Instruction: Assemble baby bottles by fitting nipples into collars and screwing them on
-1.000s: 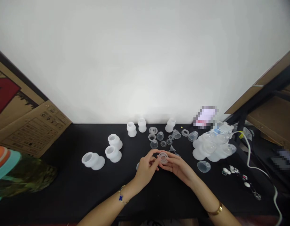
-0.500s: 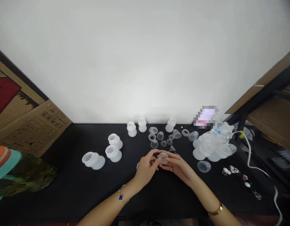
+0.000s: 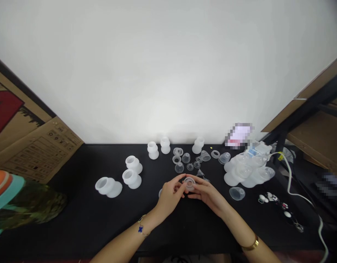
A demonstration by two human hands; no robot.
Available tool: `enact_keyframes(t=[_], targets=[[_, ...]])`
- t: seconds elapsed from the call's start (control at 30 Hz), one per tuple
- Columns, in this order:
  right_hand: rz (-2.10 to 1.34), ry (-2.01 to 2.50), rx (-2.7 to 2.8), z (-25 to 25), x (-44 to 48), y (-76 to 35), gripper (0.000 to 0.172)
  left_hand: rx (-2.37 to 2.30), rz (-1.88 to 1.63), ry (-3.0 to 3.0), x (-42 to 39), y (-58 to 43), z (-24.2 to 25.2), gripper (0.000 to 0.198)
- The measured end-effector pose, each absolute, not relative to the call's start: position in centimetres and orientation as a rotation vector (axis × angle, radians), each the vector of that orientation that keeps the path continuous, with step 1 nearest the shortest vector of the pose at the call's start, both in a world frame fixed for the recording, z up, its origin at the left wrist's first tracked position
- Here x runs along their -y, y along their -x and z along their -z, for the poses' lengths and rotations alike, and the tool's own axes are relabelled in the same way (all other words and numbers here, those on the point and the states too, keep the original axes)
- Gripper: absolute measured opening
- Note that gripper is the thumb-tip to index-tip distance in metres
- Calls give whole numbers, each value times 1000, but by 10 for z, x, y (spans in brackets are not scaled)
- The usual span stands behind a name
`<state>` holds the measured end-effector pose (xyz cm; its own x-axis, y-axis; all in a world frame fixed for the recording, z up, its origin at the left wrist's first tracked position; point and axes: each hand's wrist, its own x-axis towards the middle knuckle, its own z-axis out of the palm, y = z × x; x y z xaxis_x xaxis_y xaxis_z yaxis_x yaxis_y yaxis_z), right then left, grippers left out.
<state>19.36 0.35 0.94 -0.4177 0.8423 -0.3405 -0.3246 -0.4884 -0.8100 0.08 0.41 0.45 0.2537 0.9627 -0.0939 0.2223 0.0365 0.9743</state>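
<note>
Close in front of me, a translucent bottle collar ring is pinched between both hands, its round opening facing up. My left hand grips its left side with thumb and fingers. On the right side, my right hand has its thumb and fingers closed around the rim. Whether another part sits inside the ring cannot be made out. Part of a clear round piece shows behind my left hand. Just beyond the hands lie clear silicone nipples, loose rings and clear dome caps.
Several open white bottles stand or lean at left and back. Capped bottles cluster at right beside a clear cap, a beaded strand and a white cable. A cardboard box and tumbler flank the left.
The ring has tipped slightly between the fingers, so its opening shows more clearly. Both hands stay in nearly the same place.
</note>
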Motion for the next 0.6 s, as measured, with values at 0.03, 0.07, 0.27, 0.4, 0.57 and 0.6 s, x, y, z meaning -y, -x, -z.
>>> enact_keyframes(t=[0.03, 0.07, 0.27, 0.4, 0.57, 0.6], targets=[[-1970, 991, 862, -10, -3, -193, 47, -1195, -847, -1434, -4, -1, -5, 45], [-1966, 995, 867, -11, -3, -193, 47, -1200, -841, -1444, -4, -1, -5, 45], [-1936, 997, 881, -10, -2, -192, 46, -1203, -852, -1482, -5, 0, -5, 41], [-1926, 990, 901, -8, -2, -192, 51, -1178, -867, -1434, -5, -1, -5, 42], [-1908, 976, 971, -7, -1, -192, 53, -1138, -898, -1392, -5, -2, -5, 38], [-1902, 976, 984, -7, -1, -192, 53, -1138, -903, -1391, -5, -2, -5, 37]])
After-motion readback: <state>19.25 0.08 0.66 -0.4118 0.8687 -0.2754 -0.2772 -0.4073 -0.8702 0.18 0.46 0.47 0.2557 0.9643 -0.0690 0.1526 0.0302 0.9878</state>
